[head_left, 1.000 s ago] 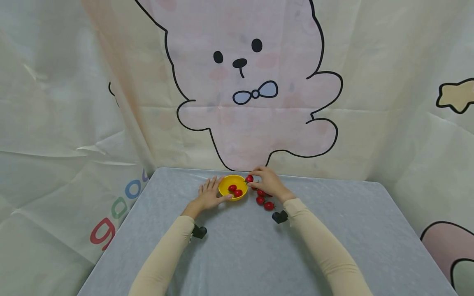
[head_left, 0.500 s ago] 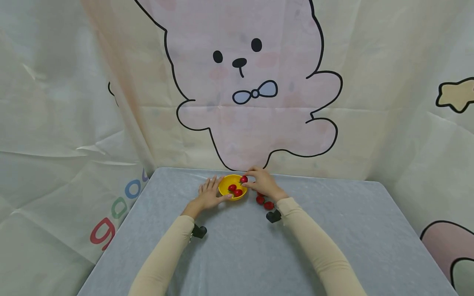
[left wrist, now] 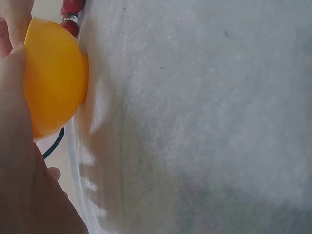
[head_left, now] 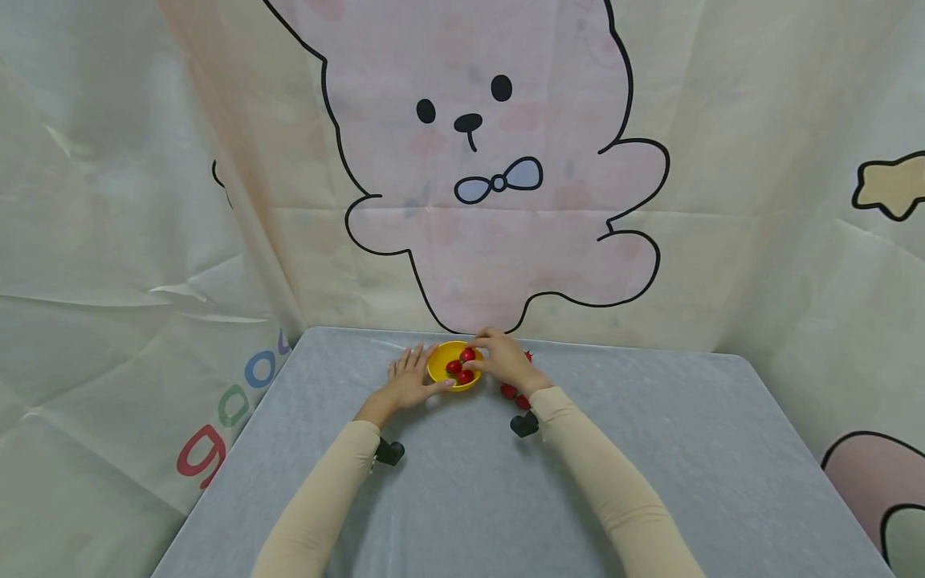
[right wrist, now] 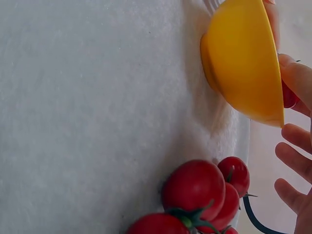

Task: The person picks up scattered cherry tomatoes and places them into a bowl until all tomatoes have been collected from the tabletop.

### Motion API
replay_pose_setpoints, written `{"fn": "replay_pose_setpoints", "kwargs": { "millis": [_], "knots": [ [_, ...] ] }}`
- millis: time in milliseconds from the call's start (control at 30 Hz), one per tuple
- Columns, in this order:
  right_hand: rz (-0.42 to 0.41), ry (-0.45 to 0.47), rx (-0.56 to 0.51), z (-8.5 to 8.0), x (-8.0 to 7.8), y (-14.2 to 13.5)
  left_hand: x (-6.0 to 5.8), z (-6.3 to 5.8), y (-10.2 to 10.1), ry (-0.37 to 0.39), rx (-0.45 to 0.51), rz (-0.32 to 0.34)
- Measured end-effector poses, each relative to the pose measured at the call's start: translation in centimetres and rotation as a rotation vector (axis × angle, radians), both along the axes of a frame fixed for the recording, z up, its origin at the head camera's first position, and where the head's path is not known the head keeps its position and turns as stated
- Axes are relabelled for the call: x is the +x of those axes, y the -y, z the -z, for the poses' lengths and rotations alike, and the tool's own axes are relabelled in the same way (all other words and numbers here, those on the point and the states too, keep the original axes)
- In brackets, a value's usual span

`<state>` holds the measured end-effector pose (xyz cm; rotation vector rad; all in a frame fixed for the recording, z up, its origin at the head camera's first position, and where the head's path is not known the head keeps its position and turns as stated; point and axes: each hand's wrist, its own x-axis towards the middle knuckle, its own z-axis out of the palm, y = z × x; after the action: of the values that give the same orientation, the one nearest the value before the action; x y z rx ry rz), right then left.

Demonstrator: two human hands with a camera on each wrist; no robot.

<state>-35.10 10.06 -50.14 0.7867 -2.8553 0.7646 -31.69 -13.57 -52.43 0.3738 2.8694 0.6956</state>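
Note:
A yellow bowl (head_left: 438,371) stands near the table's back edge with two cherry tomatoes (head_left: 465,376) lying in it. My left hand (head_left: 409,388) rests against the bowl's left side, fingers straight and spread, thumb along the near rim. Over the right part of the bowl, my right hand (head_left: 506,360) pinches another cherry tomato (head_left: 467,354) between thumb and finger. The right wrist view shows this held tomato (right wrist: 289,96) at the rim, partly covered by the thumb. To the bowl's right, several loose cherry tomatoes (right wrist: 194,189) with green stems sit on the table, partly hidden by my right hand in the head view.
A grey-blue cloth covers the table (head_left: 462,498). Behind it hangs a pale curtain (head_left: 723,265) printed with a pink bear. Both wrists carry a dark heart-shaped piece, such as the one by the left wrist (head_left: 391,453).
My right hand has moved left with the pinched cherry tomato, from beside the bowl's right rim to over its inside. The left hand and the bowl have stayed in place.

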Motion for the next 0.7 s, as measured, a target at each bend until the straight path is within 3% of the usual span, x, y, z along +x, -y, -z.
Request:
{"fn": "replay_pose_setpoints", "kwargs": {
  "millis": [333, 700],
  "knots": [
    [0.005, -0.031, 0.089, 1.1, -0.5, 0.6, -0.1, 0.2, 0.0, -0.003, -0.007, -0.006],
    [0.015, -0.015, 0.104, 0.9, 0.0, 1.1, -0.1, 0.3, 0.0, -0.008, -0.007, -0.005]
  ]
}}
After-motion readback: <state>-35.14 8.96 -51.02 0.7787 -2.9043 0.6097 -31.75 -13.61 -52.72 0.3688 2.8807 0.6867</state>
